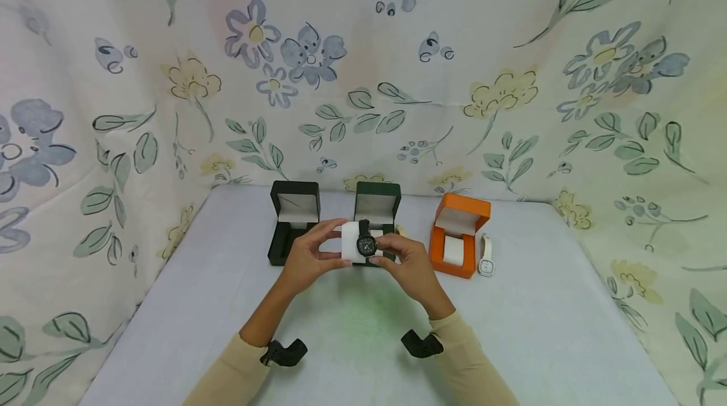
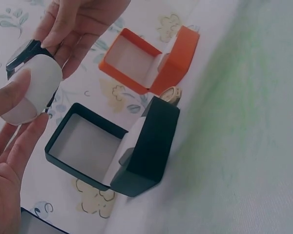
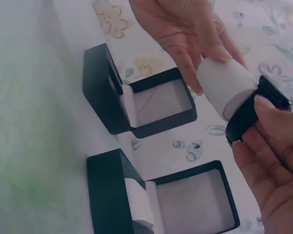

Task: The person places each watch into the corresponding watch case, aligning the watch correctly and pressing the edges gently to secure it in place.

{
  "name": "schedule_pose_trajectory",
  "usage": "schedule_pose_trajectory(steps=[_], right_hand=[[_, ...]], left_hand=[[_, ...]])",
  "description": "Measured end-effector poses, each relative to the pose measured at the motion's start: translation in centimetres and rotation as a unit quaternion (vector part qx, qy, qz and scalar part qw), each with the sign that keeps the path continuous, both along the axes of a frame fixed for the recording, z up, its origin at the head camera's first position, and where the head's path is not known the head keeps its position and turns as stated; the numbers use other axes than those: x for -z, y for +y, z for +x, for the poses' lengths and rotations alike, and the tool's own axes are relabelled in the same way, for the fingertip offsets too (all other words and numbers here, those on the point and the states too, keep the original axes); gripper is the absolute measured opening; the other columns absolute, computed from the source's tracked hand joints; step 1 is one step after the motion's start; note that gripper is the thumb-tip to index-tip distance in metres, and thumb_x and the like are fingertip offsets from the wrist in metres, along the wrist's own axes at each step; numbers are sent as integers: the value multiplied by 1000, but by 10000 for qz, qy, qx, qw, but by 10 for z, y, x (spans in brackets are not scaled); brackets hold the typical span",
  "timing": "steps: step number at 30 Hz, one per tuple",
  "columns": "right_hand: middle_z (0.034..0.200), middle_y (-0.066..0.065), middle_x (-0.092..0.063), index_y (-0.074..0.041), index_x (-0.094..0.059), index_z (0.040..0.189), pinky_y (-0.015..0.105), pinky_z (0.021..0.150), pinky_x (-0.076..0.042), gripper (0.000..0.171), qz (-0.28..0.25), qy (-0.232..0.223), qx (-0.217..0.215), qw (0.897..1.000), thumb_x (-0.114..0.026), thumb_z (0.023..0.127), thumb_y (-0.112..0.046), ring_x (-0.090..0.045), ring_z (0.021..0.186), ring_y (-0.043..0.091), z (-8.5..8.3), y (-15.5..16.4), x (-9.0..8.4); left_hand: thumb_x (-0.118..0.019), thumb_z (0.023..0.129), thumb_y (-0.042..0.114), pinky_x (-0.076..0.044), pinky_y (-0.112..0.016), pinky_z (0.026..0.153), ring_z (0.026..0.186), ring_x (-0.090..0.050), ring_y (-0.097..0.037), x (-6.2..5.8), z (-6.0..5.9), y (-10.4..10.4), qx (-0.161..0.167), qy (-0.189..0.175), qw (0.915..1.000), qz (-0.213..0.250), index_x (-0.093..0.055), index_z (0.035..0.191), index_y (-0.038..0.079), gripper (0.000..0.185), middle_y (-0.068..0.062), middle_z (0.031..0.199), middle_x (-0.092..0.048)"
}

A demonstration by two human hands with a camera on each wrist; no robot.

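In the head view my left hand grips a white watch cushion between thumb and fingers. My right hand pinches a black wristwatch with a dark dial at the cushion's right end. From the right wrist view, the black strap lies around that end of the cushion, and the dial faces away. Both hands are raised in front of an open dark green box. A black box stands open to the left, with no cushion seen inside.
At the right an open orange box holds a white cushion. Beside it lies a white-strapped watch. A gold watch sits next to the green box, mostly hidden in the head view. Floral cloth hangs behind the white table.
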State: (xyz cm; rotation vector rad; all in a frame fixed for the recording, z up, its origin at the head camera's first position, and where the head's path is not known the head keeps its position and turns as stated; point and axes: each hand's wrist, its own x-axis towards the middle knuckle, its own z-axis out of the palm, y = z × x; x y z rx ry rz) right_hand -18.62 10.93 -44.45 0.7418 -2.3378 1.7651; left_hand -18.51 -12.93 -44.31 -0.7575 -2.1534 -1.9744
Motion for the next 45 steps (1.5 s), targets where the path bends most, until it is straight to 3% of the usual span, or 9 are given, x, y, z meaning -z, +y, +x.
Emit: schedule_pose_trajectory(steps=[4,10,17,23,28,33,39,45], right_hand=[[110,8,-73,-3,-80,101,37,97,-56,15,-90,45,110,9999,-77,87,1,-66,106,23,-1,0,3],[109,12,-74,1,-79,99,37,98,-55,14,-78,5,409,9991,-76,86,5,-66,106,29,0,-2,3],[96,14,-74,3,-77,93,26,82,-57,7,28,76,492,9988,-75,88,5,-66,92,23,16,-6,-24],[96,11,-72,0,-76,96,25,85,-57,11,-115,-73,551,9984,-77,86,4,-65,93,20,5,-5,2],[102,10,-70,-3,-72,104,32,96,-56,26,-309,227,314,9988,-82,82,4,-67,98,21,7,-9,7],[104,8,-70,-4,-70,104,30,95,-57,31,-361,612,406,9966,-84,79,5,-67,97,23,8,-13,10],[101,12,-70,-2,-71,102,30,96,-56,31,-298,1039,641,9921,-86,77,6,-67,96,27,8,-12,14],[97,1,-71,-9,-72,98,34,95,-57,28,-207,1390,908,9859,-87,78,0,-65,92,19,8,-11,19]], left_hand=[[-83,75,-13,-61,-40,84,123,-57,-43,0,0,0,45,-66,9999,117,-53,143,-6,75,-17,143,-53],[-83,74,-14,-61,-41,83,122,-57,-42,-5,3,3,-21,-146,9996,228,-56,142,-2,74,-17,142,-54],[-83,74,-15,-62,-38,79,120,-58,-44,-8,7,7,-234,-18,9994,272,-55,140,-7,73,-21,139,-53],[-83,73,-15,-63,-38,77,119,-59,-40,-9,7,7,-296,90,9991,287,-57,139,-6,72,-21,136,-55],[-83,74,-14,-63,-39,76,117,-62,-30,-9,6,6,-296,178,9989,306,-56,140,-7,71,-21,135,-56],[-82,75,-15,-63,-39,76,116,-63,-19,-9,5,6,-252,152,9988,397,-56,140,-5,71,-21,136,-55],[-82,75,-16,-63,-38,77,117,-62,-24,-12,4,7,-206,98,9989,398,-54,141,-10,71,-22,137,-54],[-83,74,-16,-63,-38,77,119,-61,-28,1,-7,7,-305,-72,9991,289,-55,143,-3,75,-18,140,-54]])
